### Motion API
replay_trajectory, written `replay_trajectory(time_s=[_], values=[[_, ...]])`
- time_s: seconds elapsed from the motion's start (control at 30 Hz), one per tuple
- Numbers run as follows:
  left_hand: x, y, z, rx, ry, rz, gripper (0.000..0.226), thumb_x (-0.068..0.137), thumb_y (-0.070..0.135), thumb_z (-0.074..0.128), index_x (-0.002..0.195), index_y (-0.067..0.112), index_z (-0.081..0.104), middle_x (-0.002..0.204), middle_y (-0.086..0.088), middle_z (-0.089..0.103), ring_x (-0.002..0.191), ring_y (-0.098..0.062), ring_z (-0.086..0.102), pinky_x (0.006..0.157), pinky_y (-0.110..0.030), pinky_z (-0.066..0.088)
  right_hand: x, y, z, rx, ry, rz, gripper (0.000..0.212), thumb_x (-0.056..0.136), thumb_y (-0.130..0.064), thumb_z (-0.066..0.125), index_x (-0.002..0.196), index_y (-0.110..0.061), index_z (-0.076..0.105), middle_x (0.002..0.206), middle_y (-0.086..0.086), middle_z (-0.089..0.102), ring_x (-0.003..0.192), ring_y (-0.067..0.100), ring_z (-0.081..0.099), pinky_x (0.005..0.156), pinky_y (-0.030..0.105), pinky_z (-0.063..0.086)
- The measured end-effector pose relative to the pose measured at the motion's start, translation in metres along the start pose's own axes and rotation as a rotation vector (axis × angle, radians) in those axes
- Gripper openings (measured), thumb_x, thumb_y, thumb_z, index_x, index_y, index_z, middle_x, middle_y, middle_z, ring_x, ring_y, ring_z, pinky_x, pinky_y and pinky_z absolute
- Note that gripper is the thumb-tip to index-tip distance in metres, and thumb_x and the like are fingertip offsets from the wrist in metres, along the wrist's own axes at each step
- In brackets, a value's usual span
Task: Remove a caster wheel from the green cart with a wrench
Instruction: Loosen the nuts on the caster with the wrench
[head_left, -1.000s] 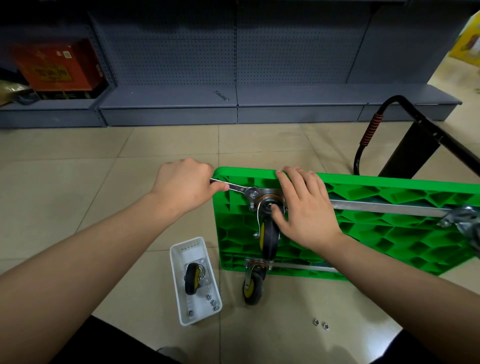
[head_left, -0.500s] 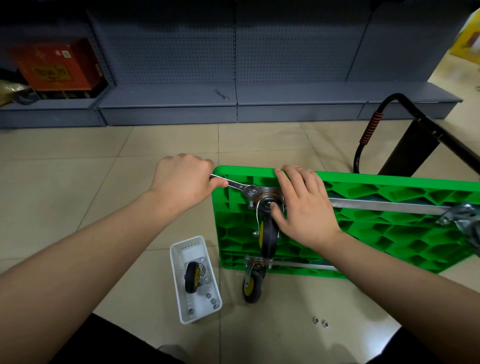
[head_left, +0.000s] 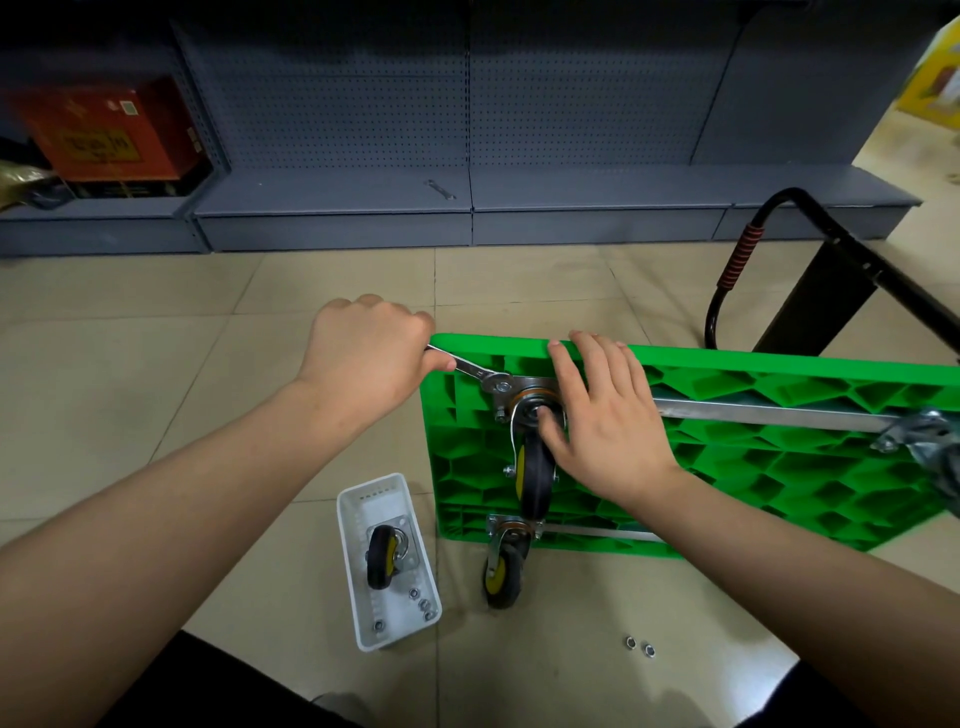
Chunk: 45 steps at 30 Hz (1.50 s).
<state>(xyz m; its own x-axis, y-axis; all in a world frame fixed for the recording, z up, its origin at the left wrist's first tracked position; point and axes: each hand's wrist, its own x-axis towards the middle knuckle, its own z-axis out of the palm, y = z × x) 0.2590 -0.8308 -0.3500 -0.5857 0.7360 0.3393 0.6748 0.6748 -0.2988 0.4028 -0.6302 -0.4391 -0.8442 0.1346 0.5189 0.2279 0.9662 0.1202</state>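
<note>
Left hand (head_left: 369, 353) fisted round silver steel wrench (head_left: 470, 370) on mounting-plate nut; right hand (head_left: 605, 415) flat, fingers spread, pressing black caster wheel (head_left: 535, 475) against overturned green plastic cart (head_left: 753, 467).

There is a single view, from a wide-angle camera worn on the person's head, looking forward and steeply down over both forearms to the tiled floor (head_left: 156, 364). It sits close above the work: the upturned green cart (head_left: 753, 467) and both hands fill the middle and lower frame, while a white tray (head_left: 358, 525) lies near the bottom. Farther ahead, along the top edge, the view reaches grey pegboard shelving (head_left: 337, 104), bowed by the lens.
</note>
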Motion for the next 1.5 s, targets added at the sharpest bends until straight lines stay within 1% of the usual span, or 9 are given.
replay_trajectory(time_s=[0.23,0.33,0.47,0.6,0.7,1.07,1.2,1.33,1.5], values=[[0.0,0.004,0.008,0.027,-0.078,-0.012,0.051,0.092,0.073,0.044,0.091,0.024,0.06,0.087,-0.002,0.067,0.087,-0.028,0.062,0.065,-0.031,0.032,0.0,-0.001,-0.001,-0.016,-0.004,0.001,0.066,0.094,-0.042,0.051,0.146,-0.002,0.045,0.143,0.021,0.047,0.135,0.041,0.042,0.12,0.052,0.026],[0.0,0.0,0.013,-0.006,-0.085,-0.042,0.052,0.092,0.075,0.041,0.084,0.025,0.054,0.082,-0.001,0.064,0.082,-0.027,0.06,0.065,-0.031,0.033,0.001,-0.001,-0.002,-0.016,-0.012,0.001,0.066,0.094,-0.043,0.05,0.146,-0.002,0.045,0.143,0.02,0.048,0.135,0.04,0.042,0.119,0.051,0.026],[-0.002,-0.004,0.013,-0.022,0.031,-0.023,0.052,0.09,0.074,0.046,0.076,0.024,0.043,0.075,0.001,0.061,0.076,-0.026,0.055,0.063,-0.031,0.031,0.001,0.0,-0.003,-0.008,-0.012,-0.004,0.066,0.093,-0.043,0.05,0.146,-0.002,0.046,0.142,0.02,0.049,0.133,0.04,0.043,0.119,0.051,0.027],[-0.001,-0.005,0.011,-0.065,0.096,-0.006,0.051,0.087,0.07,0.055,0.08,0.021,0.057,0.083,-0.001,0.067,0.085,-0.028,0.061,0.064,-0.032,0.033,0.001,0.0,-0.004,-0.004,-0.018,-0.005,0.066,0.093,-0.043,0.051,0.145,-0.003,0.046,0.142,0.019,0.049,0.133,0.039,0.043,0.118,0.05,0.028],[0.0,-0.003,0.011,-0.099,0.17,0.026,0.05,0.085,0.064,0.065,0.085,0.014,0.068,0.082,-0.002,0.064,0.084,-0.029,0.058,0.068,-0.036,0.043,0.001,0.001,-0.005,-0.004,-0.022,-0.006,0.066,0.092,-0.043,0.051,0.145,-0.003,0.046,0.141,0.019,0.049,0.132,0.039,0.044,0.117,0.05,0.029],[0.009,0.013,0.008,-0.072,0.286,0.111,0.041,0.078,0.045,0.08,0.088,0.007,0.069,0.087,-0.008,0.055,0.087,-0.034,0.051,0.071,-0.041,0.04,0.002,0.001,-0.006,0.0,-0.029,-0.004,0.066,0.093,-0.043,0.051,0.145,-0.003,0.047,0.141,0.019,0.049,0.13,0.04,0.044,0.115,0.051,0.031],[0.01,0.012,0.011,-0.053,0.222,0.084,0.041,0.081,0.049,0.077,0.089,0.009,0.07,0.087,-0.007,0.057,0.086,-0.034,0.053,0.073,-0.042,0.041,0.002,0.001,-0.005,0.002,-0.02,-0.005,0.066,0.092,-0.043,0.051,0.144,-0.003,0.048,0.14,0.019,0.05,0.13,0.04,0.045,0.115,0.05,0.031],[0.007,0.002,0.018,-0.014,0.061,0.006,0.051,0.089,0.064,0.058,0.093,0.015,0.072,0.091,-0.004,0.068,0.091,-0.033,0.059,0.082,-0.041,0.041,0.002,0.002,-0.006,0.006,-0.022,-0.007,0.066,0.093,-0.043,0.05,0.145,-0.003,0.047,0.141,0.019,0.05,0.13,0.039,0.044,0.116,0.049,0.031],[0.002,-0.001,0.028,-0.011,-0.065,-0.07,0.056,0.091,0.073,0.043,0.087,0.022,0.067,0.09,0.001,0.07,0.092,-0.029,0.061,0.083,-0.039,0.041,0.002,0.001,-0.006,0.007,-0.019,-0.001,0.066,0.092,-0.043,0.052,0.144,-0.003,0.048,0.14,0.019,0.05,0.129,0.039,0.045,0.115,0.05,0.031]])
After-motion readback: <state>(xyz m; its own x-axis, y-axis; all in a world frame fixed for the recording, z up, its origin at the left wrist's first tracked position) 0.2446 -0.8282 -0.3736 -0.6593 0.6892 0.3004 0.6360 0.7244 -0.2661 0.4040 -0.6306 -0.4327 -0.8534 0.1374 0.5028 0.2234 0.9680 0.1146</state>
